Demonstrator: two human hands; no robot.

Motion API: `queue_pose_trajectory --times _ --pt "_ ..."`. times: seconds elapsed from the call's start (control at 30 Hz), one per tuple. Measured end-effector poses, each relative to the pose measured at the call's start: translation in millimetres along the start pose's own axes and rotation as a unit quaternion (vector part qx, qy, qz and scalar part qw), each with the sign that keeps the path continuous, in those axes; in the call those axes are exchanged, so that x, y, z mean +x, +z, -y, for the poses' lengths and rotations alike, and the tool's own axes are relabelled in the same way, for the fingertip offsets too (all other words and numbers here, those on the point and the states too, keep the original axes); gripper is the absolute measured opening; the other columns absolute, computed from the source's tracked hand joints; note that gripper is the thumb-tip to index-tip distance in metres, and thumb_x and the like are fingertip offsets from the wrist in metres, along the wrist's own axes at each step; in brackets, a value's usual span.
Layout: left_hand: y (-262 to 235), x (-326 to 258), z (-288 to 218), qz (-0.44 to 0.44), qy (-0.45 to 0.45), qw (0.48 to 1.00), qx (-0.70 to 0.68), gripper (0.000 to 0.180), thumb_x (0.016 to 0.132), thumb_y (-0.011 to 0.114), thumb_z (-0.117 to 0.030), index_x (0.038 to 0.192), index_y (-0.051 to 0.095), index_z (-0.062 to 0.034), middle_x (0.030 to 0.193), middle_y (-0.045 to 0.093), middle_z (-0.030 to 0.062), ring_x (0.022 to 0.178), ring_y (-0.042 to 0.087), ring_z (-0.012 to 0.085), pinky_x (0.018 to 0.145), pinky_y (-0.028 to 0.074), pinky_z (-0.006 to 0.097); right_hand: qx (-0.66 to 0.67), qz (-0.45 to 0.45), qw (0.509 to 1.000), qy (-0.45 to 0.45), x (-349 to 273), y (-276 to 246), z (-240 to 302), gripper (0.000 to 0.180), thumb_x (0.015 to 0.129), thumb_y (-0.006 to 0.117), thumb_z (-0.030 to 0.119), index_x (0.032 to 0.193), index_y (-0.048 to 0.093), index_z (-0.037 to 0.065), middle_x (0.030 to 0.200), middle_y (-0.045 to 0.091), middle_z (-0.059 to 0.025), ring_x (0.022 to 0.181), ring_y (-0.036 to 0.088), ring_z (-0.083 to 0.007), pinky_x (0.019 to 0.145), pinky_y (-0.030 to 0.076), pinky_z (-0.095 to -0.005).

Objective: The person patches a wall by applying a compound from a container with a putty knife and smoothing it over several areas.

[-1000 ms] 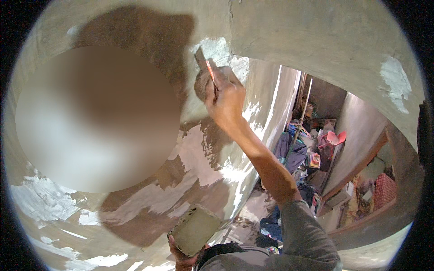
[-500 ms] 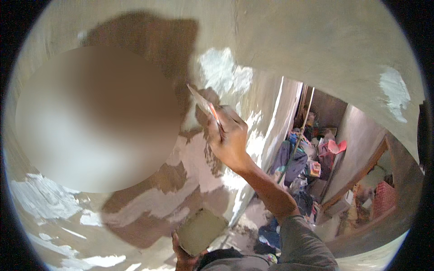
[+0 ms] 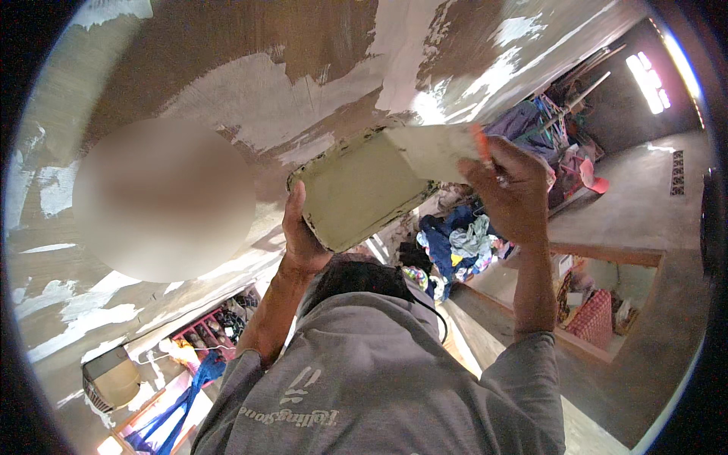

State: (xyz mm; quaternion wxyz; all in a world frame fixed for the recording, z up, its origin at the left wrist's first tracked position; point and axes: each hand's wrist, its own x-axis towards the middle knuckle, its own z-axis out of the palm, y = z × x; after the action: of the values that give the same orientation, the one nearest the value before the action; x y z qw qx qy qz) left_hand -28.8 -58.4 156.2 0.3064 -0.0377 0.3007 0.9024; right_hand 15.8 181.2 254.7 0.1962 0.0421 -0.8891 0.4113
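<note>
My left hand (image 3: 303, 236) is closed on the near left edge of a rectangular plasterer's board (image 3: 345, 193), its thumb along the rim. The board's face is greyish-green, with dark smears along its edges. In my right hand (image 3: 517, 186) is a putty knife (image 3: 440, 150) with a wide pale blade and an orange-red part by the fingers. The blade lies over the right end of the board; whether it touches cannot be made out. Behind both hands, the brownish wall (image 3: 326, 42) carries white and pale patches of filler. A blurred oval hides part of the wall.
Heaped clothes (image 3: 462, 243) lie beyond the board to the right. A wall niche (image 3: 618, 307) holding a red-checked thing is at the right. At the lower left are a pink rack (image 3: 205, 334), a hanging blue cloth (image 3: 178, 402) and a basket-like container (image 3: 114, 379).
My right hand and the putty knife have come away from the wall to the board. The view has tilted down, and the board now sits higher in it, in front of my chest.
</note>
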Motion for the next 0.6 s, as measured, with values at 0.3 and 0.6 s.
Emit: queue_pose_trajectory --times 0.3,0.6 --pt "-15.2 7.1 5.9 0.027 -0.048 0.998 0.023 0.080 0.082 0.032 -0.068 0.133 0.033 -0.0057 0.126 0.046 0.0173 0.112 0.050 0.0337 0.092 0.044 0.049 -0.152 0.165 0.952 -0.208 4.2 53.2 6.0 0.025 0.069 0.063 0.005 0.093 0.062 0.008 0.085 0.060 -0.0070 0.075 0.058 -0.0241 0.064 0.048 -0.0360" --pt "-36.9 16.3 11.7 0.050 -0.077 0.996 0.005 0.089 0.078 0.027 -0.074 0.135 0.030 -0.0060 0.129 0.044 0.0172 0.112 0.049 0.0328 0.091 0.044 0.049 -0.155 0.256 0.916 -0.266 -8.7 71.7 15.9 0.034 0.062 0.065 0.012 0.095 0.060 0.011 0.087 0.060 -0.0021 0.080 0.057 -0.0202 0.065 0.049 -0.0319"
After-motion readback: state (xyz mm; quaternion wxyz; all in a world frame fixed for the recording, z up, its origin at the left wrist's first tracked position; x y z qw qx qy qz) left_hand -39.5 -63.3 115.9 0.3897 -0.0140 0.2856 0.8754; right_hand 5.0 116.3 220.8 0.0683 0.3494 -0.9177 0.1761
